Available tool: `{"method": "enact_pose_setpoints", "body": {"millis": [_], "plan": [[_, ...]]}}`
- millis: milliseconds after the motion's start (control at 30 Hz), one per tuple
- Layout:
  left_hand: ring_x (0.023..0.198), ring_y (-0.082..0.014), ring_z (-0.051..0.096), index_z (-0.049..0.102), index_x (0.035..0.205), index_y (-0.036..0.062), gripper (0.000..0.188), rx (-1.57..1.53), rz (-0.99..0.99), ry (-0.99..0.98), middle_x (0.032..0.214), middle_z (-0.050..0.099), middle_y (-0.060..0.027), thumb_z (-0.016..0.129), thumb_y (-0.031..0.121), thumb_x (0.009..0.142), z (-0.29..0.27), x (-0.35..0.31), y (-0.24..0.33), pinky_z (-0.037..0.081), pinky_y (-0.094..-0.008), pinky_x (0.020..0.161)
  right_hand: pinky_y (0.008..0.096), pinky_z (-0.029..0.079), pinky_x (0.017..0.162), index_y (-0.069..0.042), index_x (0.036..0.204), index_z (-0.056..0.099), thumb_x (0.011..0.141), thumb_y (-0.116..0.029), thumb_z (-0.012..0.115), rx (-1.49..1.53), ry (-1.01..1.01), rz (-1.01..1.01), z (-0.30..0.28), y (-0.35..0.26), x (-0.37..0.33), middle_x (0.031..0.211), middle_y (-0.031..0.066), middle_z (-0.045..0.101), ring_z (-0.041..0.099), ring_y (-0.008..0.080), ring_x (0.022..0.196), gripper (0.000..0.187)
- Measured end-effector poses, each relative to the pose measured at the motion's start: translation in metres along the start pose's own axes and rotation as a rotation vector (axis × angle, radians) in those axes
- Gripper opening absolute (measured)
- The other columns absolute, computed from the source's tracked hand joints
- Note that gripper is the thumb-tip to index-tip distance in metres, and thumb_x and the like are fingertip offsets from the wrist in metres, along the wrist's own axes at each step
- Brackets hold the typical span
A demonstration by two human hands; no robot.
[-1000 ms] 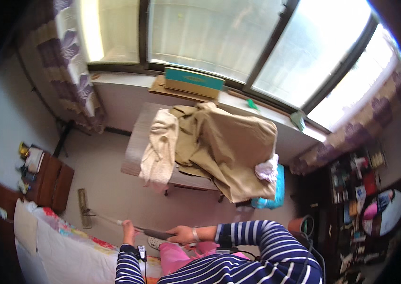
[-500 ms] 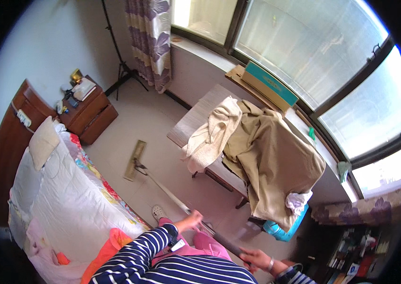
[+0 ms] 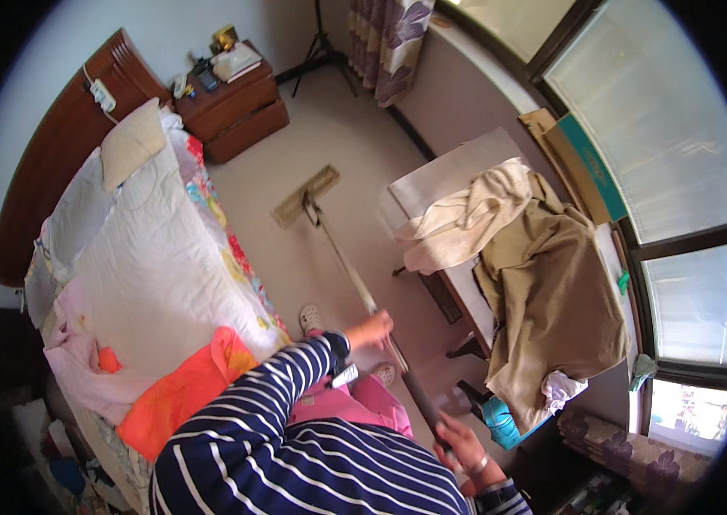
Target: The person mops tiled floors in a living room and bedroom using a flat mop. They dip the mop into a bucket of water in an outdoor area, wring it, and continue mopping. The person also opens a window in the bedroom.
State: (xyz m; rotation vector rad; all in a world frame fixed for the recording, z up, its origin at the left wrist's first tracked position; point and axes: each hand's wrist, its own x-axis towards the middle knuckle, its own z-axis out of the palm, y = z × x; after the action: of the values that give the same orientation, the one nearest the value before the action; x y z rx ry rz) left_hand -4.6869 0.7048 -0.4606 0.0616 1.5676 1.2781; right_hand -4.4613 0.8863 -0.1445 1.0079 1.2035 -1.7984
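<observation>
A flat mop (image 3: 348, 268) with a long pale pole and a dark grip slants away from me across the floor. Its wide, flat head (image 3: 306, 197) rests on the pale tiles between the bed and the table, slightly blurred. My left hand (image 3: 369, 330) is closed round the pole partway down. Nearer my body, my right hand (image 3: 462, 445) wraps the dark upper grip; part of its fingers is hidden.
Along the left stands a bed (image 3: 170, 257) with white bedding and an orange cloth (image 3: 187, 390). A brown nightstand (image 3: 239, 120) is beyond it. To the right, a table (image 3: 436, 176) carries beige and brown cloths. A blue item (image 3: 505, 421) sits beneath; a tripod (image 3: 322, 43) stands far off.
The view has swung, so the room sits further left-to-right and higher in it. The mop head has slid farther from my feet and turned. Both hands keep their hold on the mop.
</observation>
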Motion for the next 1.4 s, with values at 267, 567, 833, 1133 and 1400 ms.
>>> {"method": "enact_pose_setpoints", "body": {"millis": [267, 567, 833, 1133, 1400], "plan": [[0.073, -0.0332, 0.069, 0.040, 0.134, 0.0047, 0.053, 0.028, 0.076, 0.612, 0.098, 0.066, -0.0231, 0.055, 0.023, 0.087, -0.177, 0.048, 0.056, 0.056, -0.0409, 0.064, 0.0252, 0.034, 0.033, -0.015, 0.148, 0.034, 0.101, -0.027, 0.049, 0.194, -0.164, -0.151, 0.117, -0.110, 0.166, 0.061, 0.0065, 0.052, 0.041, 0.0122, 0.036, 0.051], [0.078, -0.0315, 0.065, 0.033, 0.137, -0.0007, 0.056, 0.200, 0.085, 0.266, 0.094, 0.061, -0.0228, 0.053, 0.026, 0.091, -0.039, 0.032, 0.020, 0.054, -0.0420, 0.067, 0.0261, 0.036, 0.036, -0.013, 0.149, 0.034, 0.101, -0.026, 0.048, 0.094, 0.002, -0.082, 0.038, -0.034, 0.078, 0.062, 0.0049, 0.051, 0.041, 0.0122, 0.037, 0.052], [0.057, -0.0307, 0.065, 0.033, 0.130, 0.0082, 0.059, 0.137, 0.036, -0.634, 0.106, 0.057, -0.0162, 0.047, 0.054, 0.095, 0.164, -0.041, -0.020, 0.053, -0.0395, 0.043, 0.0245, 0.034, 0.032, -0.008, 0.142, 0.039, 0.101, -0.026, 0.046, 0.184, 0.055, 0.086, -0.048, 0.089, -0.106, 0.057, 0.0043, 0.051, 0.041, 0.0121, 0.035, 0.045], [0.076, -0.0342, 0.067, 0.059, 0.101, 0.0014, 0.055, 0.548, 0.162, -0.291, 0.092, 0.063, -0.0205, 0.034, 0.050, 0.100, 0.062, -0.029, 0.027, 0.054, -0.0432, 0.066, 0.0269, 0.028, 0.033, -0.011, 0.096, 0.047, 0.099, -0.046, 0.047, 0.132, -0.075, 0.116, -0.036, 0.030, -0.055, 0.053, 0.0049, 0.046, 0.037, 0.0126, 0.033, 0.035], [0.058, -0.0309, 0.064, 0.056, 0.097, 0.0100, 0.026, 0.600, 0.036, 0.395, 0.072, 0.066, -0.0114, 0.036, 0.028, 0.094, -0.165, 0.005, 0.031, 0.050, -0.0471, 0.061, 0.0293, 0.036, 0.029, -0.020, 0.115, 0.043, 0.102, -0.037, 0.044, 0.218, -0.399, 0.115, 0.088, -0.085, 0.159, 0.058, 0.0033, 0.045, 0.037, 0.0121, 0.032, 0.021]]}}
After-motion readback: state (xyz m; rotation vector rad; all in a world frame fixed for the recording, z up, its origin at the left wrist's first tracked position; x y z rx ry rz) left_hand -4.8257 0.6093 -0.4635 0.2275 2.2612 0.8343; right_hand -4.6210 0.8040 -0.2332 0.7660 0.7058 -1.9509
